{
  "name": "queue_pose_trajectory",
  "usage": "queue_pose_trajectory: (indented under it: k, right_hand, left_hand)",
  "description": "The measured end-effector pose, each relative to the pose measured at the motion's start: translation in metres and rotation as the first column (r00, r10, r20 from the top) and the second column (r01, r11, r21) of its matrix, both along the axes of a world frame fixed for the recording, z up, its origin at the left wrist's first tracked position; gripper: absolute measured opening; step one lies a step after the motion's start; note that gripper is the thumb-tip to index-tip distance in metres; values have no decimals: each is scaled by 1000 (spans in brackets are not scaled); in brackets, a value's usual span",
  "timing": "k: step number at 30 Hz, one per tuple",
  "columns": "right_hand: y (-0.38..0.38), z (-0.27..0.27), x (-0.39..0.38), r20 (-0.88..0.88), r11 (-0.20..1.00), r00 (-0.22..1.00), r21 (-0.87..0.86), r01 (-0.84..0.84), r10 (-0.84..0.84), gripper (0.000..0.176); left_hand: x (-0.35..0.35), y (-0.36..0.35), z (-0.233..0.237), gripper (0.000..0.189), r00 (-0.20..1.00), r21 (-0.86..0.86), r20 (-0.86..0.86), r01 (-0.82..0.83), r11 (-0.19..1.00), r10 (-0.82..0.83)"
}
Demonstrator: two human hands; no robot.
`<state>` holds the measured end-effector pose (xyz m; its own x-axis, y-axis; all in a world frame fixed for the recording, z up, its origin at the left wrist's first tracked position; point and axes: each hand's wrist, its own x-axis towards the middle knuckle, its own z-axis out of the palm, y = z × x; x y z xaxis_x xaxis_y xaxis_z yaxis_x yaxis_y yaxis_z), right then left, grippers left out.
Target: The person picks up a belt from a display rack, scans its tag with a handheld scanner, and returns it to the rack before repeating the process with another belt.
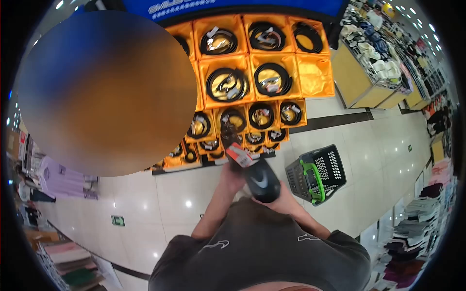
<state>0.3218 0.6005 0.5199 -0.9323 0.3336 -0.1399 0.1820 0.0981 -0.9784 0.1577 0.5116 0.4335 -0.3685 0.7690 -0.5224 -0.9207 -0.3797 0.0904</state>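
Observation:
A black item with a pale curved mark (262, 183), possibly a shoe or a bag, is held in front of my chest. A red and white tag (241, 155) lies at its upper end. My left hand (234, 175) is at the item's left side, its fingers mostly hidden behind it. On the lower right side, my right hand (281, 198) is wrapped round the item. Just beyond my hands stands a display of coiled black belts (227, 85) in orange satin-lined boxes (314, 75).
A grey shopping basket (296, 179) with a green handle stands on the floor at right. Shoes fill a wooden stand (357, 80) at upper right. Folded clothes (412, 233) are stacked at lower right, and purple garments (63, 179) hang at left. A large blurred circle hides the upper left.

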Motion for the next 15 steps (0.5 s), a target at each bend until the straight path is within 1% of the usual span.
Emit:
queue_pose_trajectory:
  k: [1,2,3,4,5,6,7,8,9,10,11,12,13,14,15]
  right_hand:
    - [5,-2,4,-70,993,991,22,117,-115,40]
    - [12,1,7,15,979,979,30,204,-204,42]
    - [17,1,6,-145,939,934,67,337,-325,41]
    - [25,-9,6,-124,911,906,37,412,-405,40]
    - [34,-18,7,-95,876,872,5,483,-480,39]
    - [39,-4,0,-231,819,822,134,557,-521,42]
    - [44,-8,-2,-235,830,810,28,557,-536,45]
    - [51,-17,-6,-241,832,800,-78,549,-550,47]
    - [59,-20,-11,-250,828,790,-184,530,-561,50]
    - [62,0,-15,-345,798,748,-3,603,-567,50]
    - [68,5,-18,-386,787,725,-4,617,-571,53]
    - [77,9,-22,-429,777,701,-4,630,-570,55]
    - [87,10,-25,-468,767,677,-4,642,-569,58]
    - [103,4,-25,-449,786,701,-3,619,-554,65]
    - [117,0,-27,-448,776,684,-34,630,-576,65]
  left_hand:
    - [-1,2,-15,34,998,39,60,24,999,-27]
    - [3,6,-11,36,999,90,26,29,996,-32]
    - [9,10,-9,38,999,141,-1,34,989,-34]
    - [10,17,-21,39,979,183,-176,133,974,-101]
    - [10,25,-33,39,926,207,-352,220,953,-137]
    - [19,37,-14,39,950,164,-269,207,965,-158]
    - [29,50,1,38,968,117,-183,194,974,-171]
    - [37,67,8,38,986,-59,-99,131,990,-136]
    - [44,79,8,36,977,-9,-168,135,991,-134]
    - [51,94,27,36,976,-1,-181,124,992,-123]
    - [58,106,50,36,975,6,-194,113,994,-109]
    - [60,117,60,29,989,-48,-75,122,991,-126]
    - [62,130,53,26,982,-74,-183,40,996,-53]
    - [64,143,40,23,958,-93,-286,-47,995,18]
    - [66,155,39,20,919,-108,-384,-135,985,84]
